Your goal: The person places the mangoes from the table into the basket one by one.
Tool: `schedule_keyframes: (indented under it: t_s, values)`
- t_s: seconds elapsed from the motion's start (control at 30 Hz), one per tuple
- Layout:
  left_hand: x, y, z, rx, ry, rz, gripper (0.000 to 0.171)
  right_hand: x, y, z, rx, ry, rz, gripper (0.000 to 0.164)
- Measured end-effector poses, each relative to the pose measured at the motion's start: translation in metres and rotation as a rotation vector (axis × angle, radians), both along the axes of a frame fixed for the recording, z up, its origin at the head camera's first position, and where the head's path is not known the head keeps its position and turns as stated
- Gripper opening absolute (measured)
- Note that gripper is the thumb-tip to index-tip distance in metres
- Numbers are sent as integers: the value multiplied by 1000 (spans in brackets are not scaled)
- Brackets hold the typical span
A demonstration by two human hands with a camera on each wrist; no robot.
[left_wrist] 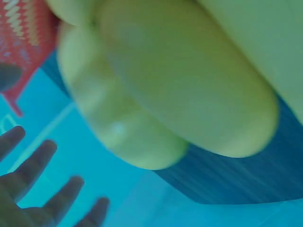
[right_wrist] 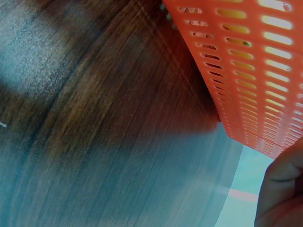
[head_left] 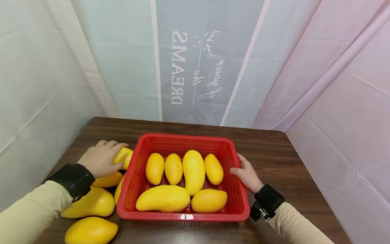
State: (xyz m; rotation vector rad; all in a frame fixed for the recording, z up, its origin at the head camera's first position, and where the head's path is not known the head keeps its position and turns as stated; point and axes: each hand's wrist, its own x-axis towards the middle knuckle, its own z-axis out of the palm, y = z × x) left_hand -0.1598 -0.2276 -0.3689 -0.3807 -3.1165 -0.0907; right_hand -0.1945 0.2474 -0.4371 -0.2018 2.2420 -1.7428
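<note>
The left hand (head_left: 100,158) spreads its fingers; contact is unclear. Just under them sits a yellow mango (head_left: 123,157), probably firm and slippery, best taken round its middle. The right hand (head_left: 249,176) grips the red basket (head_left: 158,216), likely stiff, by its side rim.

I am observing a person wearing long, pale cream sleeves. The left sleeve (head_left: 38,206) is showing soft creases and is running up to a broad black left wristband (head_left: 72,180). The right sleeve (head_left: 297,223) is matching in colour and is meeting a similar black right wristband (head_left: 270,198), which is carrying a small silvery fitting (head_left: 264,214). The left hand (head_left: 100,158) and right hand (head_left: 249,174) are emerging bare beyond the bands.
</note>
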Motion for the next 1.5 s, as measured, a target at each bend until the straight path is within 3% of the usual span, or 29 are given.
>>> schedule_keyframes:
  t_s: [0.17,0.4,0.8,1.17,1.5]
  values:
    - [-5,-12,-14,19,-50,67,77,0,0,-1,-2,-3,1,69]
    - [-16,-19,-32,104,-132,90,84,0,-1,-1,6,-1,-6,69]
    - [-24,-12,-34,152,-239,121,92,-1,0,-2,5,-6,-3,68]
    - [-30,-9,-39,113,-260,118,96,-1,0,-2,5,-13,-14,68]
    - [-33,-10,-46,76,-193,92,77,-1,0,-3,-15,-10,-17,68]
